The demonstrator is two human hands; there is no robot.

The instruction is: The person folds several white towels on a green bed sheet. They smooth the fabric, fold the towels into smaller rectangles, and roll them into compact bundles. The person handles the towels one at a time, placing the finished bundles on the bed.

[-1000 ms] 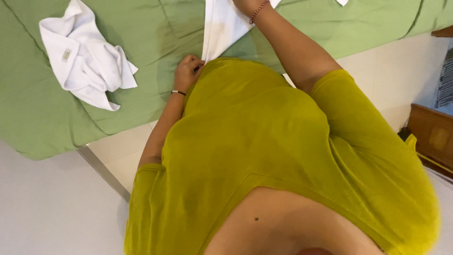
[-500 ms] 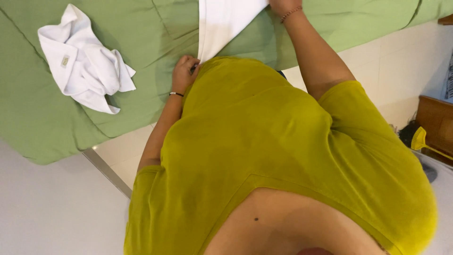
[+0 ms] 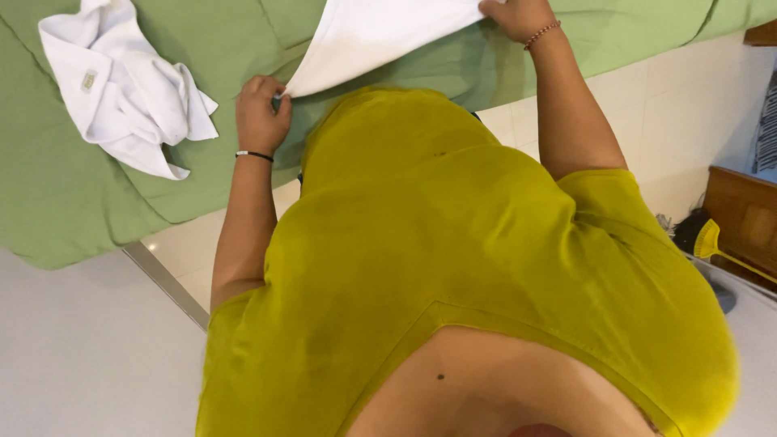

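Both my hands hold one white cloth [image 3: 380, 32] stretched over the green bedsheet [image 3: 48, 178]. My left hand [image 3: 262, 113], wearing a thin black bracelet, pinches the cloth's near corner. At the top edge of the view my right hand [image 3: 516, 16], with a red beaded bracelet on the wrist, grips the cloth's other corner. The cloth's far part runs out of the frame. My yellow-green top [image 3: 453, 267] fills the lower middle of the view.
A crumpled white garment [image 3: 121, 89] with a small label lies on the green sheet to the left of my left hand. Pale floor tiles [image 3: 680, 105] show on the right, with a wooden piece of furniture [image 3: 740, 218] and a yellow brush [image 3: 712, 241] beside it.
My hands have moved apart, and the white cloth now hangs wider between them. The right hand has shifted to the right.
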